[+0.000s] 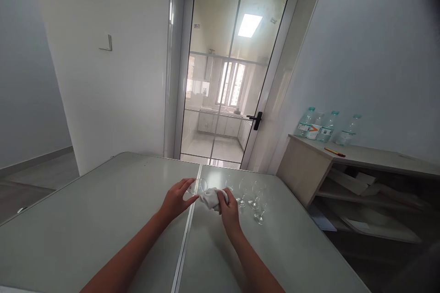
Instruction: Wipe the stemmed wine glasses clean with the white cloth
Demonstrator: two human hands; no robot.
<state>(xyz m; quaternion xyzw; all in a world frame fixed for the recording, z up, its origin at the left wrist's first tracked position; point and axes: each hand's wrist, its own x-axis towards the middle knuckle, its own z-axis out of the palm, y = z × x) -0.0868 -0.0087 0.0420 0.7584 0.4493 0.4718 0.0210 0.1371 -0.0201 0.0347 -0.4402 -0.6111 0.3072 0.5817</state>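
My left hand (177,199) curls its fingers and thumb around a small clear glass (202,185), above the table near its middle seam. Part of that glass is covered by my fingers, and its outline is faint. A crumpled white cloth (209,198) is gripped in my right hand (229,210), close against the glass. Just to the right, several clear stemmed glasses stand on the table, among them a near one (259,214) and one farther back (242,192).
The pale table (103,219) has a metal seam (184,247) down it. Beyond its far edge is a glass-paned door (223,78) with a black handle (257,121). At the right, a shelf unit (302,169) carries several plastic bottles (328,127) and a yellow-and-red pen-like object (334,152).
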